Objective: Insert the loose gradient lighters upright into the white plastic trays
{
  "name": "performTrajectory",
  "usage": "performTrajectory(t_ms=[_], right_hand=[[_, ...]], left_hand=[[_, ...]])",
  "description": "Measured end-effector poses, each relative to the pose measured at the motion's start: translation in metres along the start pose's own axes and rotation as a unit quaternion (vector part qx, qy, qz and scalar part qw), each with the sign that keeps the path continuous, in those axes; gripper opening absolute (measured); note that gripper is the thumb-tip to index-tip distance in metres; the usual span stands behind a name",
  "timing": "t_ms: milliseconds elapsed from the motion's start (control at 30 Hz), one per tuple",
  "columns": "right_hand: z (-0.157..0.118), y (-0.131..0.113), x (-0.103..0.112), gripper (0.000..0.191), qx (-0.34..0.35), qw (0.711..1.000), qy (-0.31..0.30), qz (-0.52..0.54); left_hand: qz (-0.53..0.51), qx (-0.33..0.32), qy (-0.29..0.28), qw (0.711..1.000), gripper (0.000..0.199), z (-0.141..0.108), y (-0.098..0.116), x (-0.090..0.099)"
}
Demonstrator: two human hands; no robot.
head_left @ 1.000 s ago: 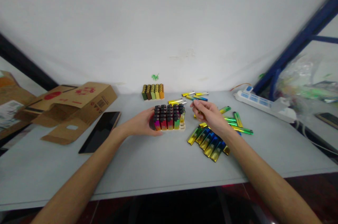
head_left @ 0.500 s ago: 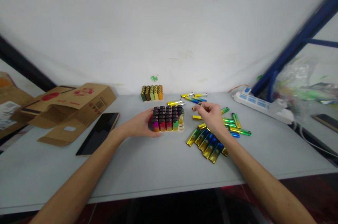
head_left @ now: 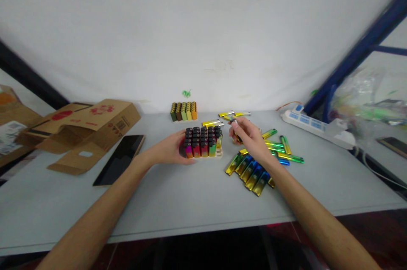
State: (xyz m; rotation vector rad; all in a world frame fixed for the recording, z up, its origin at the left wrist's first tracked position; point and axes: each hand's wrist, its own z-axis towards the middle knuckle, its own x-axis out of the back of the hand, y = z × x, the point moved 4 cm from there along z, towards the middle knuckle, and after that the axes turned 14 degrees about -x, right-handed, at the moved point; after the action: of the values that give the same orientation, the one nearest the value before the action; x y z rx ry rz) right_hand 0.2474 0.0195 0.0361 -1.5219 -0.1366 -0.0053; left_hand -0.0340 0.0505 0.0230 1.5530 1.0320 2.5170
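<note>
My left hand [head_left: 173,148] is curled around the left side of a white tray [head_left: 220,154] on the table. Upright lighters [head_left: 200,143] with black tops and pink, red and green bodies stand in it in rows. At the tray's right end a few slots show no lighter. To the right, my right hand [head_left: 249,136] is closed on a lighter [head_left: 235,137], mostly hidden by the fingers. Below and beside that hand lie loose shiny lighters [head_left: 253,176], gold shading to blue or green. More gold lighters [head_left: 211,123] lie behind the tray.
A second block of upright lighters [head_left: 183,111] stands near the wall. On the left are an opened cardboard box [head_left: 104,121] and a black tablet-like device [head_left: 119,160]. A white power strip [head_left: 318,128] and a phone [head_left: 394,146] lie on the right.
My right hand has turned and drawn slightly left and down, with a lighter now showing in its fingers. My left hand stays at the tray.
</note>
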Motion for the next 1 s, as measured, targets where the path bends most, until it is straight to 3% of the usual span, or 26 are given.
performTrajectory(t_ms=[167, 567, 1000], right_hand=[[0.0019, 0.0021, 0.0023, 0.043, 0.060, 0.996, -0.023, -0.060], [0.0003, 0.0060, 0.0009, 0.036, 0.009, 0.993, -0.073, -0.093], [-0.0038, 0.0000, -0.0003, 0.030, 0.071, 0.981, -0.062, -0.169]], left_hand=[[0.000, 0.002, -0.001, 1.000, 0.081, -0.0003, 0.0003, -0.0002], [0.001, -0.001, -0.002, 1.000, 0.081, 0.0005, 0.0018, -0.0006], [-0.001, 0.007, 0.003, 1.000, 0.080, -0.0007, 0.0022, -0.0002]])
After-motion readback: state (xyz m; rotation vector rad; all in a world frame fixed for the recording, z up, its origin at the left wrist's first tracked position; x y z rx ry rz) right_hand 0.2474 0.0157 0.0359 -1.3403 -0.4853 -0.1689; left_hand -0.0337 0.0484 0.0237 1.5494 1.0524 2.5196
